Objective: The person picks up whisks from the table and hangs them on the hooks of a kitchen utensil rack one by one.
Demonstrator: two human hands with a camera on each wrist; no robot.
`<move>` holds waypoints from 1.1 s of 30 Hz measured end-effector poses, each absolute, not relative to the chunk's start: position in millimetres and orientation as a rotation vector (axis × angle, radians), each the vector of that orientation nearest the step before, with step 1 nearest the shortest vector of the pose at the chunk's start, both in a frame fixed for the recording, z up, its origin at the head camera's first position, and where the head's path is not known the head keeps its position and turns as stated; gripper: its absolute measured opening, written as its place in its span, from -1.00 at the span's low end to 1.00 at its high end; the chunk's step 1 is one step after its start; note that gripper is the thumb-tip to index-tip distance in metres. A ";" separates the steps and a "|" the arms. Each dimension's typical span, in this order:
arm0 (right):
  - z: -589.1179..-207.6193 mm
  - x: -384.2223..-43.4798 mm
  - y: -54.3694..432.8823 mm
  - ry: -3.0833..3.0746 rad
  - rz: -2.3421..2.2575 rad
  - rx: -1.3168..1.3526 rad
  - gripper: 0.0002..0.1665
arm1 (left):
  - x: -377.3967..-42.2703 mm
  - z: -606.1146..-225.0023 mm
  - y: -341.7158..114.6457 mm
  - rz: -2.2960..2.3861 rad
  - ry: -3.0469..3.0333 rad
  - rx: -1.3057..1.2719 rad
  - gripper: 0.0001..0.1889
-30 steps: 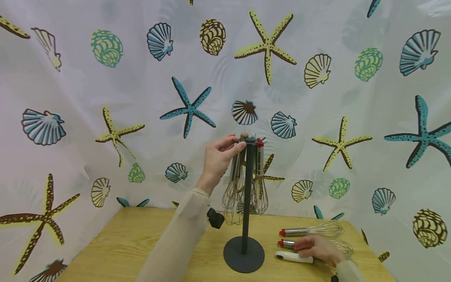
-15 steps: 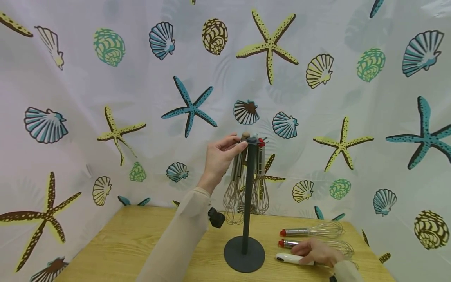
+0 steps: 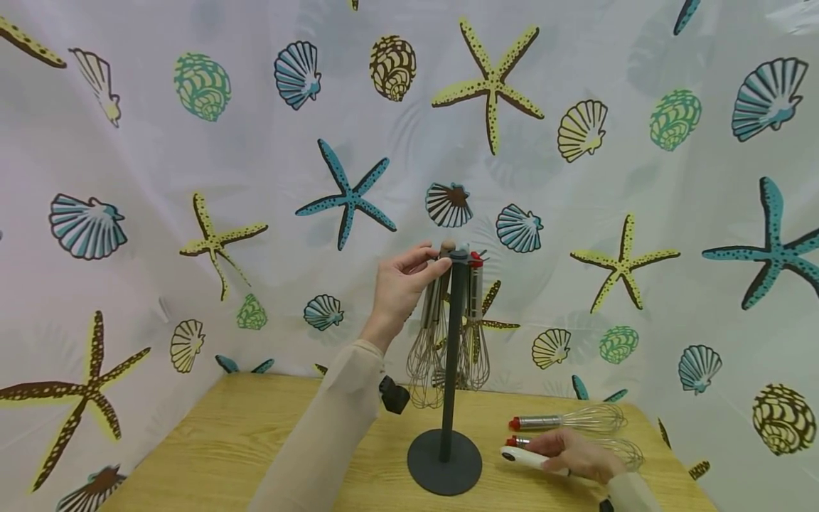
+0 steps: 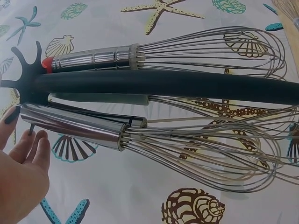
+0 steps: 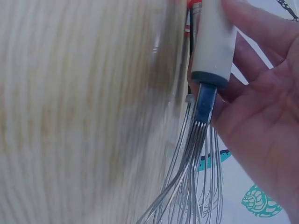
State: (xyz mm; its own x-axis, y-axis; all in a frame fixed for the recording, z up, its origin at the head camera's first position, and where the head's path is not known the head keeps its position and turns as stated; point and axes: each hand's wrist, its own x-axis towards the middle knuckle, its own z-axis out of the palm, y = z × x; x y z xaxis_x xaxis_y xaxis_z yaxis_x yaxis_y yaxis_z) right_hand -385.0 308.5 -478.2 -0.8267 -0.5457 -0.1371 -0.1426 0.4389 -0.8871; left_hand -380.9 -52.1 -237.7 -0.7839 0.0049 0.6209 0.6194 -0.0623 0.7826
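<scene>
A black stand (image 3: 453, 370) with a round base holds several hanging wire whisks (image 4: 74, 125), one with a red-tipped handle (image 3: 475, 288). At its top, my left hand (image 3: 403, 286) pinches the rim of the hook ring, close to a hanging metal-handled whisk. My right hand (image 3: 579, 455) holds a white-handled whisk (image 3: 525, 458) between thumb and fingers, low over the table at the right. In the right wrist view the thumb lies along the white handle (image 5: 212, 46), while its wires hang below. The handle's hanging end is tilted up slightly off the wood.
Two red-tipped whisks lie at the right of the wooden table (image 3: 269, 427): one farther back (image 3: 540, 422), the other partly behind my right hand (image 3: 623, 449). A patterned curtain (image 3: 256, 142) encloses the back and sides.
My right hand has closed its fingers on the white-handled whisk and tilted the handle's end up a little. The left hand stays at the stand's top.
</scene>
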 end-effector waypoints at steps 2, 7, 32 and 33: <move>-476.7 -386.0 309.2 2.283 -1.391 -0.587 -0.48 | -380.6 -237.2 -51.8 -1.903 -1.790 -0.664 -0.60; -475.1 -387.6 312.8 2.267 -1.460 -0.585 -0.45 | -380.5 -237.9 -51.7 -1.912 -1.787 -0.674 -0.59; -461.7 -389.6 304.7 2.234 -1.599 -0.569 -0.37 | -383.5 -237.3 -52.6 -1.850 -1.792 -0.687 -0.61; -460.7 -389.3 304.0 2.259 -1.595 -0.566 -0.37 | -383.9 -237.0 -51.8 -1.850 -1.795 -0.689 -0.61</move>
State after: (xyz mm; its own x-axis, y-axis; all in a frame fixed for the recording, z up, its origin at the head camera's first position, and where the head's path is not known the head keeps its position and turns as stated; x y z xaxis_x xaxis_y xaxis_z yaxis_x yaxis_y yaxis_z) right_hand -389.3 304.0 -460.7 -0.8710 -0.4903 -0.0299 -0.1358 0.2988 -0.9446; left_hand -383.9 -51.8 -237.0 -0.7639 0.0122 0.6453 0.6446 -0.0347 0.7637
